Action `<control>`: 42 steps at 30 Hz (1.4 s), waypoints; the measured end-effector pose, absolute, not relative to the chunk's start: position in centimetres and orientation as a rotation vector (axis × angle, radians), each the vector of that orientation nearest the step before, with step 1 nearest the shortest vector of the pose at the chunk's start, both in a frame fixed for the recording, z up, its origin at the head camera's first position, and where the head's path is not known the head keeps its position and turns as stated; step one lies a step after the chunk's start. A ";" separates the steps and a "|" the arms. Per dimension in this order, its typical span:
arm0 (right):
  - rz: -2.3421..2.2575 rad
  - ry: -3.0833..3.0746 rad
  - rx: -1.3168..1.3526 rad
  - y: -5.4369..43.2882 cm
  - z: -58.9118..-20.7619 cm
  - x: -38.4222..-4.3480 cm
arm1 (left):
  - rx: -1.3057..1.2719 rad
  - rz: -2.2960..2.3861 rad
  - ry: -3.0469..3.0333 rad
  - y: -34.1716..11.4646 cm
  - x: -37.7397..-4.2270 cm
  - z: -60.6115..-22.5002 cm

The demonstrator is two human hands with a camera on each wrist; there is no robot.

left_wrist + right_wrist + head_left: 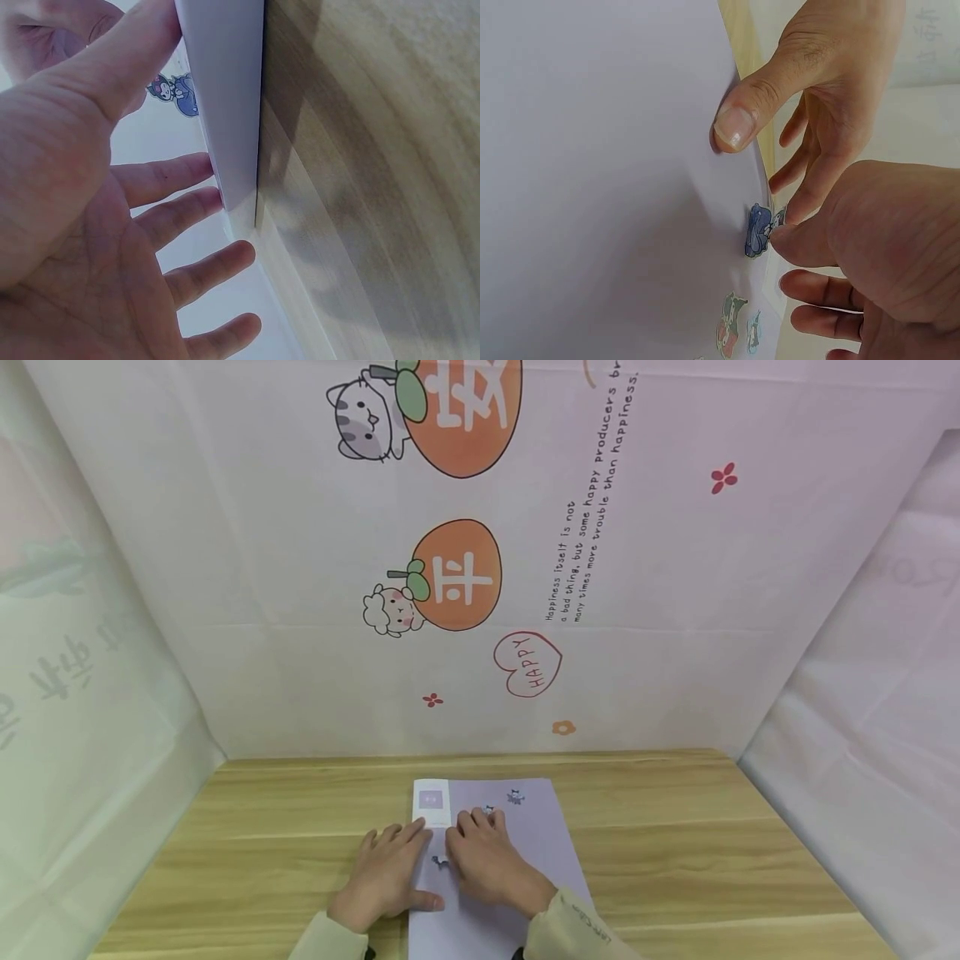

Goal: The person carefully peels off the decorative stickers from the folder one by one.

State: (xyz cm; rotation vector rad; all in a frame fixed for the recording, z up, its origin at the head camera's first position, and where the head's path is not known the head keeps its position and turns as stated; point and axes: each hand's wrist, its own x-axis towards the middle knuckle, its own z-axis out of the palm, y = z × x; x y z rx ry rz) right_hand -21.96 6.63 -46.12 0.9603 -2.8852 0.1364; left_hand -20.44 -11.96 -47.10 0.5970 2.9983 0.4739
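Two hands on one purple block (465, 935), box or book hard to tell, lying flat on the counter (172, 893). Farthest left, left hand (386, 868) spread wide and gripping nothing, thumb and some fingertips against the block's left edge, apparently as a brace. Just by those fingertips, at the far left corner, a white label (431, 802). Next along, close to the left edge, a blue sticker (758, 230). Right against its rim, thumb of the right hand (487, 860), fingers bent in narrow; pinch or mere press, cannot tell. Further right, other stickers (516, 797) on the purple face. Step in hand, by the look of it: working at the blue sticker, either smoothing down or lifting. Called for next, probably: firm bracing from the left, light thumb work along the rim, and care against creasing.
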 end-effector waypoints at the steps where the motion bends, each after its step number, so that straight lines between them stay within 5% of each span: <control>1: 0.139 -2.884 0.960 6.6 -46.1 -21.9 | 0.597 0.472 2.999 -12.0 -20.4 -47.1; 42: 0.248 -2.851 0.950 8.2 -45.4 -21.1 | 0.607 0.492 2.997 -12.0 -20.3 -46.7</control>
